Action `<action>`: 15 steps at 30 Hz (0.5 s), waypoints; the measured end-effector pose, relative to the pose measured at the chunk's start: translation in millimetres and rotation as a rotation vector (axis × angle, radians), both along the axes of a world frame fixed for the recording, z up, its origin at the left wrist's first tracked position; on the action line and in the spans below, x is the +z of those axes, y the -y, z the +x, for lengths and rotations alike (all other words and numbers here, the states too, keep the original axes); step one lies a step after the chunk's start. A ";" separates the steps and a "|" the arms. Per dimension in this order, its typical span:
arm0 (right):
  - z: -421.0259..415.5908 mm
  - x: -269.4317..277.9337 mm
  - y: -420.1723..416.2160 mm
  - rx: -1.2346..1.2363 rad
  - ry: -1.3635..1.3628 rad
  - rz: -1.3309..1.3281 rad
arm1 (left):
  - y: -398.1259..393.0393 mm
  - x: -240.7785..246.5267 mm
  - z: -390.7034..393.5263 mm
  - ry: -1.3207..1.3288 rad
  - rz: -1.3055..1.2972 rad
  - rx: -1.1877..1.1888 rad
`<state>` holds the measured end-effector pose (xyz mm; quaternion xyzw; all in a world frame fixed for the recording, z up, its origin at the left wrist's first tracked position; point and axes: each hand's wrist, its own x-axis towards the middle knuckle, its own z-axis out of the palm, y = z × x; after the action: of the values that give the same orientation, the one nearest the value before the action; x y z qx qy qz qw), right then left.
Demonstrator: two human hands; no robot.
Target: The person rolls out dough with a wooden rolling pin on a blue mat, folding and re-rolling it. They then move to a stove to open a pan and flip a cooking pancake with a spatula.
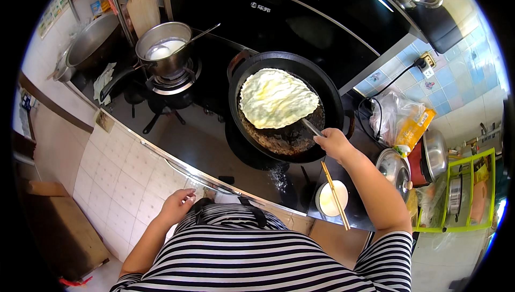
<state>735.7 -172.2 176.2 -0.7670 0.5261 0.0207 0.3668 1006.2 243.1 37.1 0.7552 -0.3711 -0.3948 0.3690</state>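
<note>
My right hand (334,144) grips the metal handle of a turner (312,127), whose blade is hidden under a flatbread (277,98). Pale and wrinkled, with yellowish and greenish patches, the flatbread lies in a large black pan (281,157), covering much of its upper left. Browned residue coats the pan's bare floor. Down by my waist, in front of the counter edge, my left hand (177,206) holds nothing, its fingers loosely curled and apart. A bowl (332,198) of pale yellowish liquid stands below the pan, with wooden chopsticks (334,194) laid across its rim.
A saucepan (164,64) holding white liquid and a ladle (197,37) sits on the left burner (177,86); its black handle juts toward the front. White powder (278,177) dusts the counter. A glass lid (393,171), an orange packet (414,129) and a green rack (470,227) stand at right.
</note>
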 end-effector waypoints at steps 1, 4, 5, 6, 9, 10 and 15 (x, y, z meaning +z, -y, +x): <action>3.1 0.3 -1.5 -0.022 0.018 0.008 | -1.0 -0.1 0.2 -0.004 0.001 0.003; -2.3 0.1 0.4 0.027 0.003 -0.014 | -2.4 4.9 3.6 -0.016 0.032 0.002; -4.4 -0.1 -2.3 0.002 0.033 -0.002 | -2.8 7.5 5.8 -0.019 0.044 0.001; -6.6 -0.3 -6.1 -0.020 0.062 0.009 | -5.4 5.9 8.3 -0.020 0.049 0.001; -6.4 8.2 -21.1 -0.084 0.131 0.033 | -8.6 2.8 21.7 -0.026 0.068 -0.016; -5.9 13.6 -26.5 -0.109 0.136 0.039 | -8.9 4.9 26.5 -0.036 0.086 -0.028; -14.6 27.9 -53.1 -0.250 0.192 0.034 | -5.7 12.5 52.2 -0.001 0.092 -0.066</action>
<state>721.1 -119.1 204.1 -0.6876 0.5797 -0.0896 0.4279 1058.5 248.8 49.6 0.7586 -0.3771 -0.4236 0.3207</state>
